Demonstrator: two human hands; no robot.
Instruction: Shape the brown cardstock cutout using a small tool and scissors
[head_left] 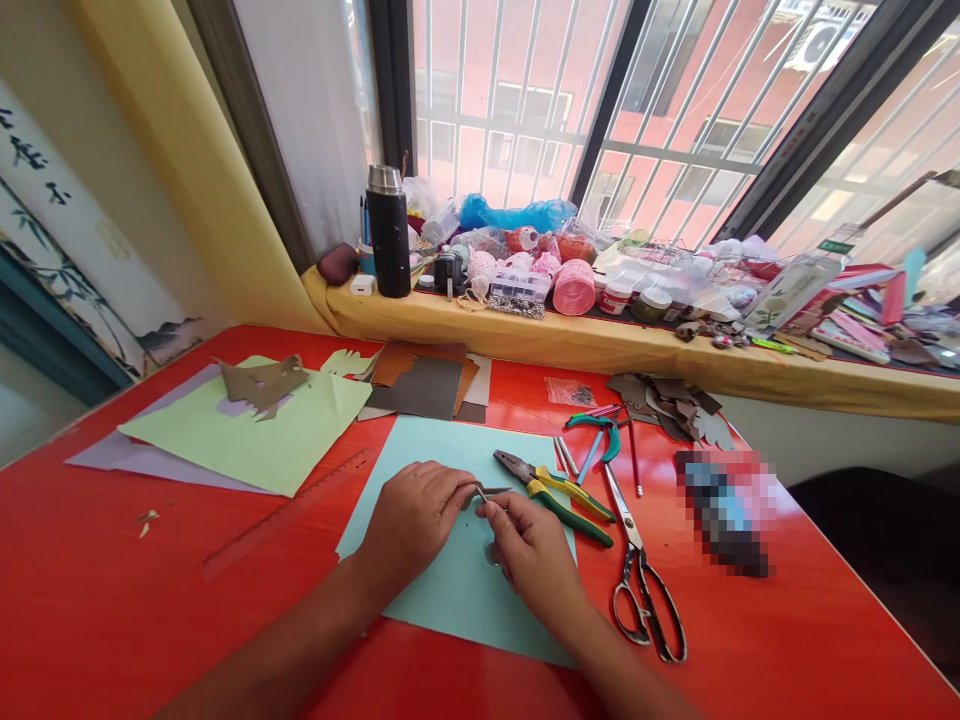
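Observation:
Over a light blue sheet, my left hand pinches one end of a small dark grey strip. Close beside it, my right hand is closed on a thin silvery rod that meets the strip; its exact kind is unclear. A small round shiny thing shows under the right fingers, partly hidden. Pliers with green and yellow handles lie on the sheet just beyond my right hand. Large scissors rest to its right on the red table.
Green paper and brown cut-outs lie left, by a clear ruler. Leather-like scraps, teal-handled scissors and pencils lie at right. A black thermos stands on the cluttered sill.

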